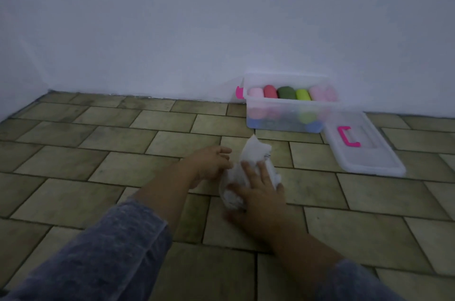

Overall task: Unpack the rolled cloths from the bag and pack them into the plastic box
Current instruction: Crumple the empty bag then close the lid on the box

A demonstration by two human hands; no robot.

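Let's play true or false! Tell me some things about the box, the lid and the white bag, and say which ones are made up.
1. The plastic box has rolled cloths in it. True.
2. The lid is shut on the box. False: it lies on the tiled floor beside the box.
3. The right hand rests on the white bag. True.
4. The lid's handle is blue. False: it is pink.
5. The box stands against the wall. True.
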